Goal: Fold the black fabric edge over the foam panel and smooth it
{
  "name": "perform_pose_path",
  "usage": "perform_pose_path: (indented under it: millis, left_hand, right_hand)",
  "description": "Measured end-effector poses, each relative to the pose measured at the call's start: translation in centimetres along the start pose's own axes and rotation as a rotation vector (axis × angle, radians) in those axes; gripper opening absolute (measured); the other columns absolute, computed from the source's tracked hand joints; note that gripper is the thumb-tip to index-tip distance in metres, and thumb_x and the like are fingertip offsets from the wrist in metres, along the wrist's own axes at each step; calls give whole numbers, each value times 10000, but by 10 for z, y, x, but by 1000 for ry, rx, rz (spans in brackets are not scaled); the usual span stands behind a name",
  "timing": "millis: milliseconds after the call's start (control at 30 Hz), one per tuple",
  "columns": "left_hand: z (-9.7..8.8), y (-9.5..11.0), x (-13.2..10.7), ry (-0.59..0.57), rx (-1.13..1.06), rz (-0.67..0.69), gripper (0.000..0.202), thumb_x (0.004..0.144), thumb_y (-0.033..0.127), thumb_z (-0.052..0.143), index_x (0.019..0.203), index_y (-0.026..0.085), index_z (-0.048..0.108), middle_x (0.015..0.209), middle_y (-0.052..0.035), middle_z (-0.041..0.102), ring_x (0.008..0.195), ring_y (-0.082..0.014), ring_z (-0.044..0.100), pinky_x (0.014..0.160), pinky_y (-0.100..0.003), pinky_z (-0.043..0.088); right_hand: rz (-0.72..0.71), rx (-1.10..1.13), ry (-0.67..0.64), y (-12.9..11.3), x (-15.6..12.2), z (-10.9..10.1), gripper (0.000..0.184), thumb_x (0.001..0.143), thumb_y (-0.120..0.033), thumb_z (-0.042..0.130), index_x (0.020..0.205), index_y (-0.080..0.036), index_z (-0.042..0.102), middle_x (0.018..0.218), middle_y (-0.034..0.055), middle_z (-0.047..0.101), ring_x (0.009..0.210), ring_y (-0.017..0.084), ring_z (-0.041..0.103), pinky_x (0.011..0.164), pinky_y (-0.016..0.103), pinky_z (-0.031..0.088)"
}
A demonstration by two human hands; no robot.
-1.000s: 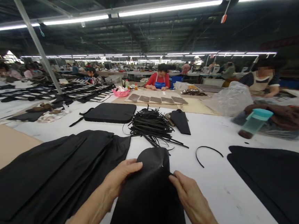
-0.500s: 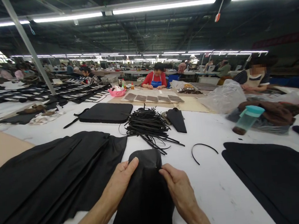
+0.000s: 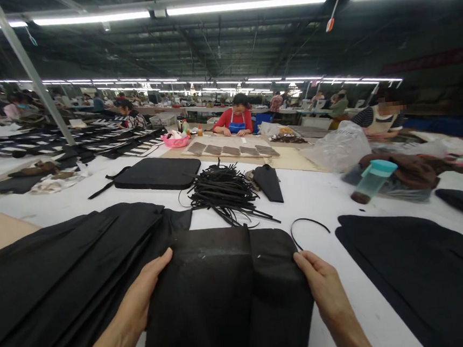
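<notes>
Spreading the black piece (image 3: 226,298) flat on the desk (image 3: 339,196) — my left hand (image 3: 142,294) and right hand (image 3: 322,284) pinch its edges; next I think I smooth it gently.

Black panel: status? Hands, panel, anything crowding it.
Left hand and right hand grip black panel by its edges. Panel flat on table. Fabric stack abuts left; loose strap near right corner.

left hand (image 3: 142,294) bare | right hand (image 3: 322,284) bare | forearms unsleeved, no rings
</notes>
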State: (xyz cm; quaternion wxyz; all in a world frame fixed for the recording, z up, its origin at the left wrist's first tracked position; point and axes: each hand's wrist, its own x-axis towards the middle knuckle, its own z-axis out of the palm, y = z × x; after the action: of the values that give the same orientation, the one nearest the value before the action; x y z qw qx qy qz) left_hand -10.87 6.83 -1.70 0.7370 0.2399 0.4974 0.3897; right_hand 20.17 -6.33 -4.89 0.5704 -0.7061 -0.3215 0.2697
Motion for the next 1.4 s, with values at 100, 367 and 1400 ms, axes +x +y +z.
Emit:
perform_pose_path:
  millis: [100, 367, 1400]
  left_hand:
    - [-18, 6, 11, 17, -79, -81, 274, 745, 265, 655, 969, 108, 630, 778, -118, 683, 742, -286, 660, 697, -415, 573]
    - [-39, 13, 9, -28, 4, -200, 203, 733, 286, 637, 859, 126, 630, 710, -110, 666, 697, -289, 651, 659, -420, 563]
    - [4, -131, -9, -881, 1851, 855, 793, 782, 576, 554, 1400, 277, 158, 1478, -102, 131, 1355, -321, 102, 1090, -622, 117]
  right_hand:
    - [18, 20, 171, 10, 2, -25, 349, 681, -538, 618, 677, -194, 558, 613, -20, 547, 639, 189, 482, 558, 257, 369]
    - [161, 65, 58, 15, -18, -72, 355, 647, -536, 680, 698, -197, 590, 628, -10, 567, 623, 196, 515, 553, 265, 399]
    - [-160, -1631, 210, 48, -21, -70, 204, 934, -189, 355, 1023, -125, 526, 944, 155, 605, 784, 312, 594, 585, 383, 408]
